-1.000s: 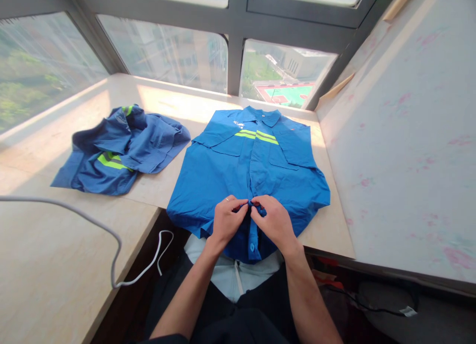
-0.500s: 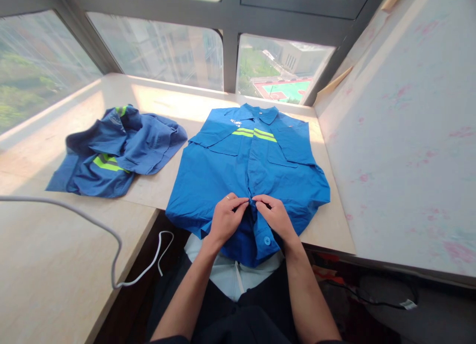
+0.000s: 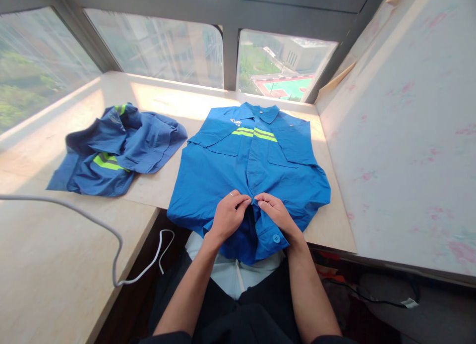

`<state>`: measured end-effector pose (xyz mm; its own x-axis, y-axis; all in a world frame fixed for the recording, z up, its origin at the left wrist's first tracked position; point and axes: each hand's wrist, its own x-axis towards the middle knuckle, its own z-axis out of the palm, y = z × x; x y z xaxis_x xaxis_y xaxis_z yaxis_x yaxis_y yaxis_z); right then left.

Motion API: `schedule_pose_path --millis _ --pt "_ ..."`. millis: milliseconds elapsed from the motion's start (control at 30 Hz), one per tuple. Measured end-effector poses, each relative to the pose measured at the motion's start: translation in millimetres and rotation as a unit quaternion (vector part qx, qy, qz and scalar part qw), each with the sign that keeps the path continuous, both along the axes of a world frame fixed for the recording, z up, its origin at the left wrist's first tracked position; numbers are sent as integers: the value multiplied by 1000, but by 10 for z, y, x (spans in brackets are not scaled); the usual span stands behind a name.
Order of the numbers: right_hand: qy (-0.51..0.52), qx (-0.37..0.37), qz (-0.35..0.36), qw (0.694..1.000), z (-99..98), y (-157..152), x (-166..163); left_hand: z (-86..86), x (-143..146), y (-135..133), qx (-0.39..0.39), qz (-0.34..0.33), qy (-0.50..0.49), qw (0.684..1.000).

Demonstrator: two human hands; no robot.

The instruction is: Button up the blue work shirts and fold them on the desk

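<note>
A blue work jacket [image 3: 219, 173] with yellow-green stripes lies front up, collar toward the window, its lower edge hanging over the ledge before me. My left hand [image 3: 231, 215] pinches the front placket near the lower middle of the jacket. Just to its right, my right hand [image 3: 274, 211] is closed on the other side of the same opening, fingertips almost meeting the left ones. Whatever lies between the fingertips is too small to make out. Below my right hand, a blue button [image 3: 276, 238] shows on a turned-out front edge.
To the left, a crumpled darker blue garment [image 3: 145, 141] with yellow-green stripes lies on the pale ledge [image 3: 148, 188]. A grey-white cable [image 3: 118, 255] hangs over the ledge's edge. Windows stand behind; a floral-patterned wall panel [image 3: 401, 150] closes off the right.
The turned-out edge with the button has swung slightly right and up. Both hands have shifted a little to the right, still pinching at the placket.
</note>
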<state>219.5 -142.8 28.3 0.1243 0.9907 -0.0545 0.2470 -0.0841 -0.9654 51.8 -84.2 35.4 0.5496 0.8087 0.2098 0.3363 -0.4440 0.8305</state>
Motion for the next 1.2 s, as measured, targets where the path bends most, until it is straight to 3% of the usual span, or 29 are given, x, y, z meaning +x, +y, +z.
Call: schedule_pose_path --millis 200,333,533,633,767,900,1000,1067,1200 --pt "-19 23 -75 997 -42 1 -48 33 -17 29 -9 11 7 1000" --pt "-20 26 -169 985 -43 -2 -54 29 -93 77 -80 31 -57 995" --pt "-13 29 -217 976 11 -59 31 -99 -332 166 -239 161 -184 940" --pt "-9 30 -257 966 38 -124 141 -156 -441 182 -262 213 -199 920" --pt "-32 4 -259 965 65 -202 311 -95 -480 180 -196 205 -122 951" --pt "-125 -45 -166 977 85 -252 438 123 -373 206 -86 176 -45 980" --pt "-215 -87 -88 969 138 -265 484 253 -206 284 -1 134 -14 991" --pt "-271 -79 -63 957 223 -250 470 263 -67 360 54 92 25 994" --pt "-313 15 -60 948 490 -118 302 132 199 484 124 34 132 983"
